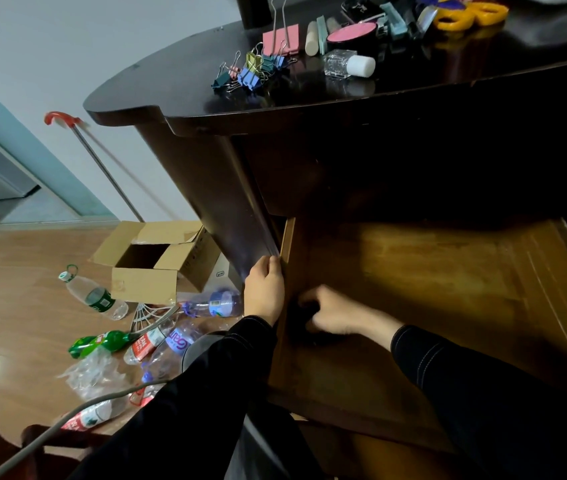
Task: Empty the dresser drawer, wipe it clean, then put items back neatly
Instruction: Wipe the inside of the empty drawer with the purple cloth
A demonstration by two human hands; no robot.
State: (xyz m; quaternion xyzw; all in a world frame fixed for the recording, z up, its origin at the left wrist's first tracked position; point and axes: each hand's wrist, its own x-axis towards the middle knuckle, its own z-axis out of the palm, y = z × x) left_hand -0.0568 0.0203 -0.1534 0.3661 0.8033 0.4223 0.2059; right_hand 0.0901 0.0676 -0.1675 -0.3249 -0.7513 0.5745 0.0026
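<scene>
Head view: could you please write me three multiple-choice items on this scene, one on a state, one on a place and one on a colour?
1. The drawer is:
A. shut
B. pulled open
C. taken right out

2. Where do the clips lie?
A. in the drawer
B. on the dresser top
C. in a basket

3. The handles of the scissors are:
A. yellow
B. green
C. black

Answers:
1 B, since its bare wooden bottom shows, sticking out below the dresser top.
2 B, since they sit in a heap near the front edge of the top.
3 A, since both handle loops are plainly yellow.
</scene>
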